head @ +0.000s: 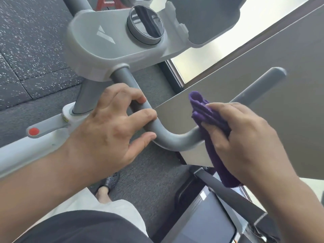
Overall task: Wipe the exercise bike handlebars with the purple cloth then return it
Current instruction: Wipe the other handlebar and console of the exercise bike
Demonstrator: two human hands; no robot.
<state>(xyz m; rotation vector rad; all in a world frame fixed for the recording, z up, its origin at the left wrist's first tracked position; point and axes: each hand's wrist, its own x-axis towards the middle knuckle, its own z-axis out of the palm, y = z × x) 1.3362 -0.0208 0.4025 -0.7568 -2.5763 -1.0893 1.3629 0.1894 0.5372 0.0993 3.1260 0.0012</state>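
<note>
soft daylight from the window, slight blur, wide-angle bending.

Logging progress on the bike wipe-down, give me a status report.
Left hand curled on the handlebar bend. Right hand pressing purple cloth around the bar. Nothing in the way.

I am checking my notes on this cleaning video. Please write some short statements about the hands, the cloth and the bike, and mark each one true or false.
1. The right hand holds the purple cloth against the handlebar. True.
2. The left hand holds a spray bottle. False: it grips the bend of the handlebar, with nothing else in it.
3. The cloth lies on the floor. False: it is bunched in the right hand, one end hanging down below the bar.
4. A round dial sits on the grey console above the hands. True.
5. The red button is under the right hand. False: it is on a lever to the left of the left hand.
</note>
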